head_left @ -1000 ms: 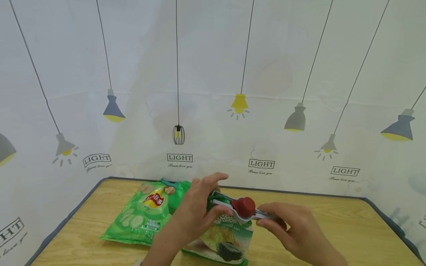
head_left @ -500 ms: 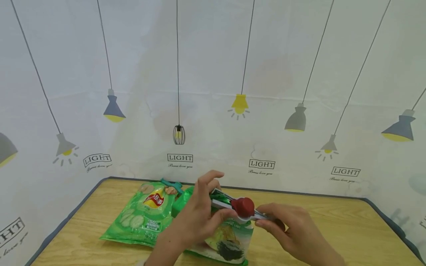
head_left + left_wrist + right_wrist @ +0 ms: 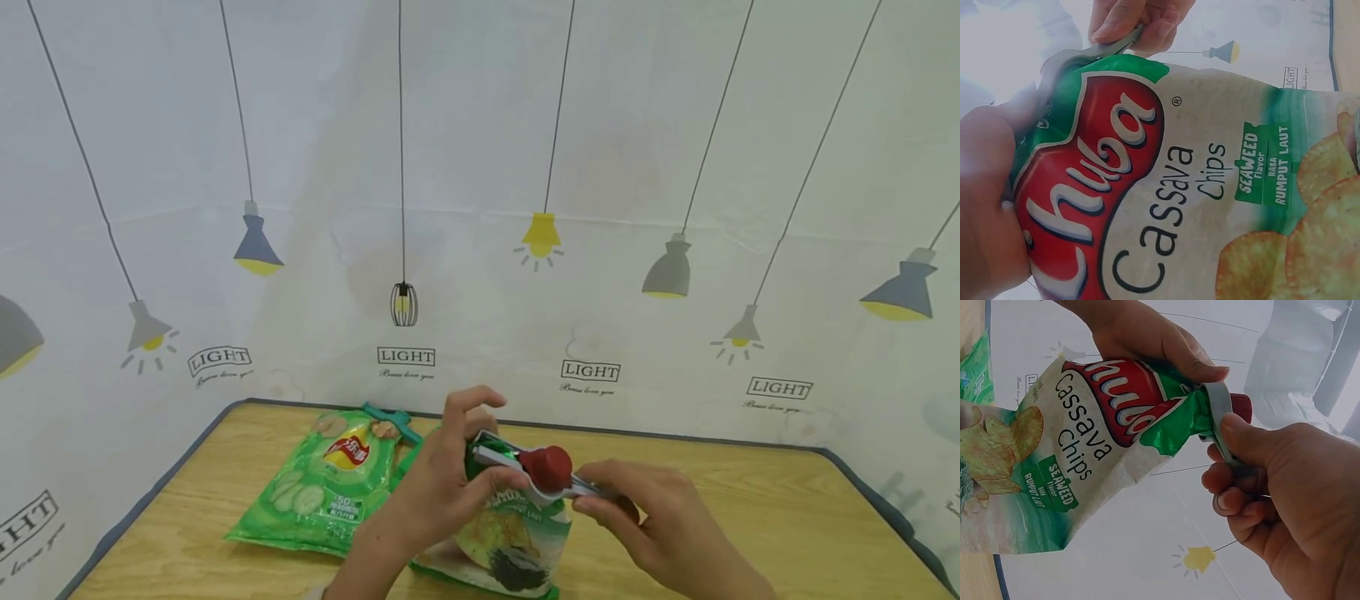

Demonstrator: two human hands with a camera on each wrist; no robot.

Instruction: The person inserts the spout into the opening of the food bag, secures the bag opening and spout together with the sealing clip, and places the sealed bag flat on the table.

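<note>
A bag of Chuba cassava chips [image 3: 517, 537] stands tilted on the table, its green top bunched inside a pale bag clip with a red cap [image 3: 547, 468]. In the right wrist view, the clip [image 3: 1218, 412] lies across the gathered neck of the bag [image 3: 1079, 444]. My left hand [image 3: 431, 492] holds the bag's top at the clip's left end, its thumb against the clip and index finger raised. At the clip's other end, my right hand [image 3: 663, 521] pinches it between thumb and fingers. The bag's front [image 3: 1197, 156] fills the left wrist view.
Left of my left hand, a green bag of potato chips [image 3: 307, 492] lies on the wooden table [image 3: 772, 517]. A teal clip [image 3: 393, 419] is at its top end. A white curtain printed with lamps [image 3: 480, 275] rises behind the table.
My left hand has shifted slightly left, and the green bag top behind it shows less than before. The right hand and the clip have hardly moved.
</note>
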